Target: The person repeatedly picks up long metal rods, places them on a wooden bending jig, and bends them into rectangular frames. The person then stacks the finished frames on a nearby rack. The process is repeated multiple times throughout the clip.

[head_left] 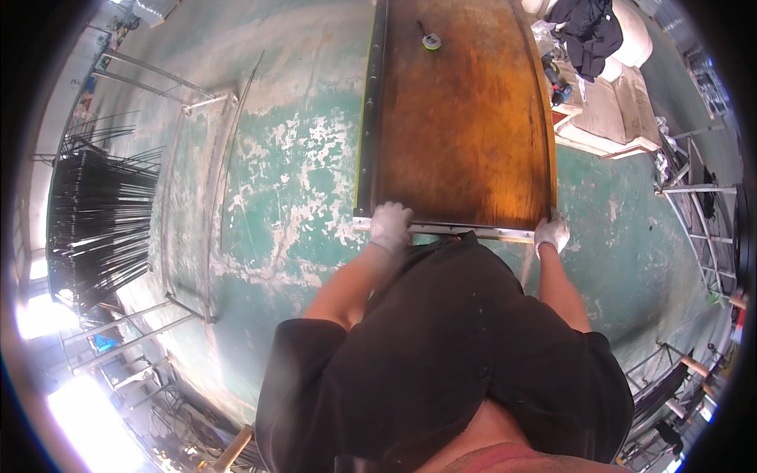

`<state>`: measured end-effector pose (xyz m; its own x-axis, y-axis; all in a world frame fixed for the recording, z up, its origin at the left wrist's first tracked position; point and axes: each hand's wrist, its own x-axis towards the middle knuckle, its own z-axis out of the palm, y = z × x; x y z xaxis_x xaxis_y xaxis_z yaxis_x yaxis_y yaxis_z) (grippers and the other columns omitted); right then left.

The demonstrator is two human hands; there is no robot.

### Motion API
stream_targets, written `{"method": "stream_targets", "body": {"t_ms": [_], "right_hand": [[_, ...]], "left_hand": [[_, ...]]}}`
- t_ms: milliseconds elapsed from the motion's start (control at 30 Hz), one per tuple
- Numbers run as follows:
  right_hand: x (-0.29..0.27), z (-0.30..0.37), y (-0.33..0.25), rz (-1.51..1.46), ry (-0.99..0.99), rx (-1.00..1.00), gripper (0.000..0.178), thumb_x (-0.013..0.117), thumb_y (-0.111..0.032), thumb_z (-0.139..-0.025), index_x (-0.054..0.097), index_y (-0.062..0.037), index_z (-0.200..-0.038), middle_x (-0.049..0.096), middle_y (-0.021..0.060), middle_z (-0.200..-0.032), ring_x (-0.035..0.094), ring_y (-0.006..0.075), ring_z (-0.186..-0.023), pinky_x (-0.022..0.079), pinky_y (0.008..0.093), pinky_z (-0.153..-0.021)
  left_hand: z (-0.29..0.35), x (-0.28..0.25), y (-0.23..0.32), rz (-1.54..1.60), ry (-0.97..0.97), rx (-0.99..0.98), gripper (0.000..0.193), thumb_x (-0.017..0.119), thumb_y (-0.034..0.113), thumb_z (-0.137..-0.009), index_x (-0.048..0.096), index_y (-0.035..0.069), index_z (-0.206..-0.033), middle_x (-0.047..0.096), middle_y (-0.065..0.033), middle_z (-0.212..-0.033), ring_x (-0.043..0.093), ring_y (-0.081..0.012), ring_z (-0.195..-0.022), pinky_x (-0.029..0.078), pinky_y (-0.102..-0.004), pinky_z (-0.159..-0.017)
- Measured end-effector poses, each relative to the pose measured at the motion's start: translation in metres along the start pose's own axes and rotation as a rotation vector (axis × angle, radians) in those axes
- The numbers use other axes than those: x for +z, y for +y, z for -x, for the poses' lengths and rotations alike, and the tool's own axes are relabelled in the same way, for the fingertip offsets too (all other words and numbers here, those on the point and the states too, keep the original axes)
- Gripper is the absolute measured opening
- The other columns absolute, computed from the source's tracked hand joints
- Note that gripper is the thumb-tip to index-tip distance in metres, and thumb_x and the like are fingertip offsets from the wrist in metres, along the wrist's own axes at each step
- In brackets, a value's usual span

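Shirt [441, 339] perhaps against tabletop edge [505, 234]

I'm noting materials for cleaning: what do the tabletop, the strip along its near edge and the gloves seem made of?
Tabletop: probably wood or board, perhaps varnished; mottled orange-brown with dark-stained edges, though rusted metal is possible.
Strip: likely metal, pale, with dark spots like holes.
Gloves: seemingly fabric, whitish and matte; any weave is too small to tell.
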<state>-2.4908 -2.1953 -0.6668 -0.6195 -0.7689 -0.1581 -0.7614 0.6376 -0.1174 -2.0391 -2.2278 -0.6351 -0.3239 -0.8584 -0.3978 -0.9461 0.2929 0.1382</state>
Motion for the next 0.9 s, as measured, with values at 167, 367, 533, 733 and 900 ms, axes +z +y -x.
{"method": "stream_targets", "body": {"t_ms": [167,367,533,733,900], "right_hand": [[0.003,-0.015,-0.001,-0.054,0.006,-0.031,0.046,0.067,-0.027,-0.098,0.074,-0.0154,-0.142,0.072,0.0124,-0.144,0.064,0.0346,-0.137,0.048,0.0459,-0.119],[-0.021,-0.002,-0.015,-0.11,-0.103,0.038,0.041,0.068,-0.027,-0.096,0.077,-0.0164,-0.135,0.072,0.0133,-0.143,0.066,0.0349,-0.134,0.05,0.0461,-0.117],[-0.001,0.005,-0.002,-0.012,0.019,0.029,0.039,0.068,-0.028,-0.097,0.077,-0.0175,-0.133,0.074,0.012,-0.14,0.064,0.0341,-0.136,0.052,0.0478,-0.115],[0.005,0.015,-0.004,-0.011,0.082,0.054,0.042,0.072,-0.029,-0.094,0.076,-0.0143,-0.134,0.076,0.0128,-0.134,0.069,0.0353,-0.127,0.054,0.0484,-0.112],[-0.005,0.016,-0.013,-0.035,0.012,0.11,0.041,0.071,-0.028,-0.094,0.077,-0.0153,-0.132,0.076,0.0123,-0.134,0.066,0.0329,-0.133,0.053,0.0457,-0.113]], "left_hand": [[-0.011,-0.003,-0.017,-0.029,0.074,-0.063,0.032,0.088,0.032,-0.084,0.079,0.019,-0.112,0.074,-0.0068,-0.118,0.067,-0.0271,-0.123,0.053,-0.0427,-0.105],[0.006,-0.005,-0.013,0.001,0.01,-0.018,0.037,0.088,0.034,-0.082,0.077,0.016,-0.113,0.073,-0.0076,-0.116,0.067,-0.0279,-0.121,0.053,-0.0431,-0.105],[0.011,-0.002,-0.012,0.046,0.034,-0.033,0.037,0.087,0.033,-0.082,0.077,0.015,-0.112,0.071,-0.0088,-0.117,0.065,-0.0281,-0.121,0.052,-0.0429,-0.106],[0.016,0.001,-0.011,0.041,0.052,-0.043,0.037,0.086,0.036,-0.084,0.076,0.015,-0.113,0.07,-0.0096,-0.12,0.064,-0.0287,-0.124,0.051,-0.0434,-0.108],[0.019,-0.002,-0.01,0.053,0.036,-0.055,0.04,0.084,0.038,-0.087,0.075,0.016,-0.119,0.069,-0.0092,-0.123,0.063,-0.0284,-0.127,0.05,-0.0433,-0.11]]}}
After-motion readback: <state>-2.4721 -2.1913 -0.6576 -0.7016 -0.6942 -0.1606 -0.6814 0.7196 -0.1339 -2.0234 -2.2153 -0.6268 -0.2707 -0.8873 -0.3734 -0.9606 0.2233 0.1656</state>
